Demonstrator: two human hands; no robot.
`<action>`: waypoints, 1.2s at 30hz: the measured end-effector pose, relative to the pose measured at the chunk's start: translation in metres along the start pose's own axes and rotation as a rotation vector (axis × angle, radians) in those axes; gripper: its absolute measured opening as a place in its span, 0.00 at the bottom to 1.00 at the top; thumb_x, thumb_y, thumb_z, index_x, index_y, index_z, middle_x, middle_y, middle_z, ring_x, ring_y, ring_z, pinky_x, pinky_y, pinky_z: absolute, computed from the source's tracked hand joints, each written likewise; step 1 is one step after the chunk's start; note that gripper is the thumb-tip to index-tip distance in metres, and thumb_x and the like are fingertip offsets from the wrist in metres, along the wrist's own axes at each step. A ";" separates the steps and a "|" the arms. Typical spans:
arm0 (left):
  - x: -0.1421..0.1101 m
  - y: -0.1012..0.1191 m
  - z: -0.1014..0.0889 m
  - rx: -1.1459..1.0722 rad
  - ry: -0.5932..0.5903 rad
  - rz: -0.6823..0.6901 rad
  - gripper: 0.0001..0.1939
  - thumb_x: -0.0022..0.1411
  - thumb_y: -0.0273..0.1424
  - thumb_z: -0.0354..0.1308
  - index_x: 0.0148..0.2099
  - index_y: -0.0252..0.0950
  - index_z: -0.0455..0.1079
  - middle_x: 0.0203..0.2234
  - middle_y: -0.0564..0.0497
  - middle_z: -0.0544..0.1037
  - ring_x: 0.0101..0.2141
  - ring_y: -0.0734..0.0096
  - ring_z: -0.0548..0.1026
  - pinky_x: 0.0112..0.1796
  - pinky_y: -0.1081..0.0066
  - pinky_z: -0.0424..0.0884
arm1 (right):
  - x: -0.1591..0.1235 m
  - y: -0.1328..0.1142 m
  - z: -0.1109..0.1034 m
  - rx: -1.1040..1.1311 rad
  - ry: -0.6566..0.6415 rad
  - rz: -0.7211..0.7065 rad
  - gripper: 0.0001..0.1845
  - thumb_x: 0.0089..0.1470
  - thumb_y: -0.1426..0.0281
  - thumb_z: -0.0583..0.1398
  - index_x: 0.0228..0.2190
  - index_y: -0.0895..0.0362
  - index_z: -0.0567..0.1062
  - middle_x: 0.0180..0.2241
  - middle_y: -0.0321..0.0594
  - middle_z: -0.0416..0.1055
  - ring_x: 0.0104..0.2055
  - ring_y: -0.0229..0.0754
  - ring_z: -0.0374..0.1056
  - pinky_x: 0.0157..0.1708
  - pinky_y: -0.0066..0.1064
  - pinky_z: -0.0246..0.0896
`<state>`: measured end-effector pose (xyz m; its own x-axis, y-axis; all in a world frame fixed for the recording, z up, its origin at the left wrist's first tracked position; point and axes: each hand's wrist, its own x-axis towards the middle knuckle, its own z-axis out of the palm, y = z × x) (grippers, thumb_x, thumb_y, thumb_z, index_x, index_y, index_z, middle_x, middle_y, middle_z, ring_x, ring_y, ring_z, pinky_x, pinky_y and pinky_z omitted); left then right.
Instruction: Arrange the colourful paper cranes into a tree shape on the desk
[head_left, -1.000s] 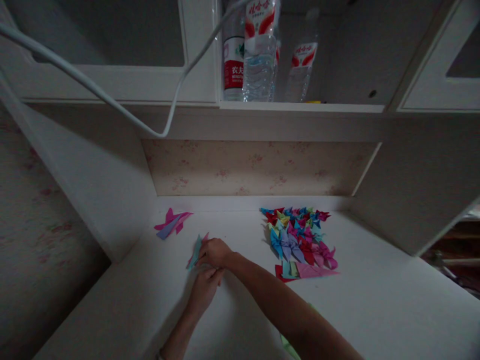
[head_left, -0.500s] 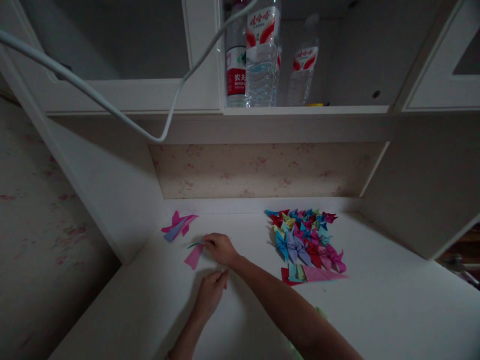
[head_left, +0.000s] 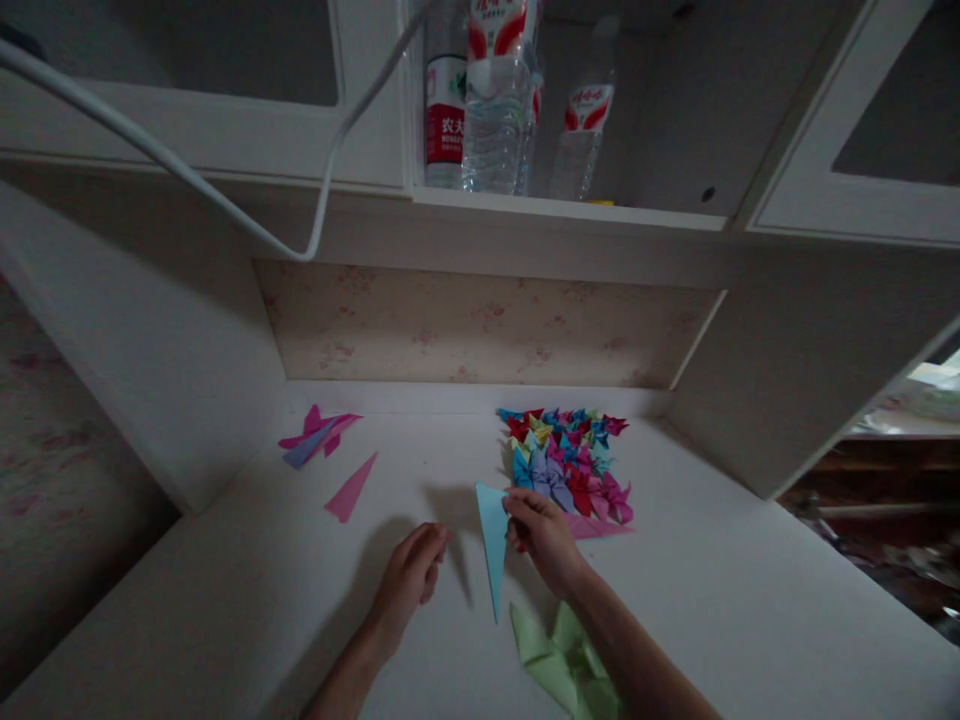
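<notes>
Between finger and thumb my right hand (head_left: 541, 540) pinches a light-blue folded paper triangle (head_left: 493, 545), its narrow point hanging down above the white desktop. My left hand (head_left: 412, 570) is beside it to the left, fingers curled together; whether anything is in them cannot be made out. A pink folded paper triangle (head_left: 352, 488) lies on the desktop to the left. Behind it rests a small heap of pink and purple folded paper (head_left: 319, 437). Under my right forearm, and partly hidden by it, is a light-green folded paper (head_left: 551, 660).
Rows of colourful folded paper pieces (head_left: 566, 460) cover the right rear of the desktop, with a flat pink piece (head_left: 600, 527) in front. Plastic bottles (head_left: 495, 120) stand on the shelf above. A white cable (head_left: 225, 205) hangs across the upper left.
My right hand has moved right, away from the pink triangle, and now holds the light-blue triangle up. My left hand stays low and curled. The view has shifted, showing more of the light-green paper.
</notes>
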<state>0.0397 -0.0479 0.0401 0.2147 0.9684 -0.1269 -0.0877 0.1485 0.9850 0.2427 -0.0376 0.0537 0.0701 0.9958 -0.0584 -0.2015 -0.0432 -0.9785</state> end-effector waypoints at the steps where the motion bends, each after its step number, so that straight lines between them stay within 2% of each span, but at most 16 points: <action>1: -0.003 0.001 0.013 -0.018 -0.056 -0.008 0.22 0.54 0.51 0.55 0.34 0.36 0.66 0.20 0.61 0.61 0.14 0.84 0.51 0.15 0.78 0.44 | -0.006 0.004 -0.004 0.056 -0.007 0.030 0.18 0.45 0.58 0.65 0.32 0.60 0.74 0.15 0.30 0.65 0.15 0.30 0.57 0.16 0.22 0.50; 4: -0.005 0.002 0.048 -0.038 -0.157 -0.052 0.21 0.53 0.49 0.59 0.36 0.35 0.69 0.18 0.61 0.60 0.14 0.84 0.51 0.15 0.78 0.44 | -0.017 0.016 -0.011 0.156 -0.026 0.044 0.17 0.44 0.60 0.67 0.32 0.60 0.75 0.15 0.30 0.66 0.16 0.30 0.59 0.18 0.22 0.52; 7: -0.003 -0.002 0.062 -0.067 -0.122 -0.068 0.20 0.51 0.47 0.63 0.33 0.34 0.70 0.18 0.60 0.61 0.17 0.83 0.54 0.17 0.78 0.46 | -0.019 0.022 -0.016 0.226 -0.013 0.048 0.17 0.44 0.60 0.68 0.33 0.59 0.75 0.18 0.30 0.68 0.16 0.30 0.60 0.17 0.22 0.53; 9: 0.000 -0.007 0.059 -0.075 -0.094 -0.081 0.19 0.51 0.46 0.63 0.31 0.34 0.69 0.17 0.60 0.60 0.17 0.83 0.54 0.18 0.78 0.45 | -0.019 0.022 -0.022 0.281 0.011 0.026 0.17 0.45 0.60 0.67 0.34 0.58 0.75 0.23 0.33 0.71 0.16 0.29 0.60 0.16 0.22 0.53; 11: 0.001 -0.011 0.050 -0.080 -0.074 -0.088 0.17 0.53 0.45 0.62 0.31 0.35 0.67 0.15 0.63 0.54 0.16 0.84 0.48 0.17 0.78 0.42 | -0.018 0.020 -0.028 0.320 0.025 -0.003 0.16 0.47 0.59 0.66 0.34 0.58 0.75 0.26 0.34 0.72 0.15 0.28 0.60 0.14 0.21 0.51; 14: 0.001 -0.012 0.037 -0.144 -0.032 -0.057 0.17 0.55 0.42 0.62 0.26 0.36 0.62 0.14 0.65 0.48 0.15 0.84 0.43 0.17 0.76 0.39 | -0.022 0.016 -0.033 0.339 -0.012 0.021 0.17 0.51 0.58 0.63 0.36 0.60 0.75 0.19 0.32 0.70 0.12 0.27 0.57 0.10 0.20 0.45; 16: 0.000 -0.011 0.035 -0.211 -0.033 -0.048 0.15 0.55 0.39 0.62 0.26 0.36 0.62 0.14 0.63 0.54 0.15 0.84 0.46 0.17 0.77 0.42 | -0.027 0.015 -0.031 0.334 -0.073 0.089 0.20 0.53 0.56 0.61 0.39 0.61 0.74 0.17 0.33 0.69 0.10 0.28 0.56 0.08 0.20 0.42; 18: -0.003 -0.008 0.037 -0.265 -0.074 -0.059 0.07 0.53 0.33 0.60 0.31 0.37 0.66 0.16 0.61 0.62 0.15 0.83 0.52 0.17 0.77 0.46 | -0.032 0.015 -0.026 0.322 -0.135 0.146 0.24 0.54 0.55 0.60 0.43 0.61 0.72 0.19 0.35 0.72 0.09 0.30 0.58 0.08 0.20 0.44; 19: -0.005 -0.007 0.038 -0.284 -0.101 -0.069 0.06 0.50 0.29 0.59 0.33 0.37 0.67 0.16 0.60 0.63 0.15 0.82 0.54 0.18 0.77 0.48 | -0.034 0.015 -0.024 0.318 -0.154 0.162 0.25 0.54 0.54 0.59 0.45 0.60 0.71 0.21 0.37 0.74 0.10 0.31 0.60 0.08 0.21 0.46; 22: -0.010 -0.005 0.042 -0.316 -0.153 -0.094 0.12 0.40 0.23 0.54 0.32 0.37 0.69 0.17 0.59 0.65 0.17 0.80 0.58 0.18 0.77 0.52 | -0.037 0.019 -0.019 0.300 -0.164 0.185 0.28 0.51 0.53 0.61 0.47 0.59 0.70 0.23 0.37 0.75 0.13 0.34 0.65 0.11 0.23 0.54; 26: -0.012 -0.005 0.044 -0.333 -0.176 -0.119 0.16 0.34 0.22 0.50 0.30 0.36 0.70 0.18 0.58 0.66 0.18 0.80 0.58 0.19 0.78 0.53 | -0.035 0.025 -0.019 0.207 -0.167 0.173 0.25 0.45 0.56 0.66 0.40 0.61 0.74 0.13 0.34 0.70 0.14 0.36 0.65 0.16 0.24 0.58; 29: -0.011 -0.007 0.044 -0.337 -0.128 -0.110 0.18 0.38 0.23 0.52 0.35 0.37 0.72 0.18 0.58 0.67 0.18 0.79 0.59 0.18 0.78 0.53 | -0.031 0.029 -0.021 0.193 -0.124 0.118 0.22 0.43 0.59 0.68 0.37 0.60 0.75 0.13 0.34 0.70 0.15 0.35 0.64 0.17 0.24 0.58; 32: -0.007 -0.009 0.042 -0.340 -0.075 -0.112 0.15 0.47 0.27 0.56 0.41 0.38 0.70 0.20 0.58 0.68 0.17 0.79 0.60 0.17 0.78 0.52 | -0.028 0.031 -0.023 0.208 -0.040 0.061 0.21 0.44 0.60 0.68 0.38 0.59 0.74 0.14 0.32 0.70 0.15 0.34 0.63 0.18 0.25 0.57; 36: -0.003 -0.009 0.039 -0.369 -0.069 -0.118 0.14 0.59 0.37 0.53 0.46 0.39 0.68 0.17 0.59 0.65 0.16 0.80 0.59 0.17 0.78 0.50 | -0.026 0.032 -0.025 0.215 0.057 0.001 0.20 0.45 0.61 0.68 0.39 0.57 0.74 0.16 0.30 0.68 0.17 0.34 0.64 0.19 0.25 0.58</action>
<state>0.0777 -0.0603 0.0363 0.3085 0.9263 -0.2165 -0.3992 0.3327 0.8544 0.2588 -0.0665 0.0187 0.1239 0.9894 -0.0760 -0.4046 -0.0196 -0.9143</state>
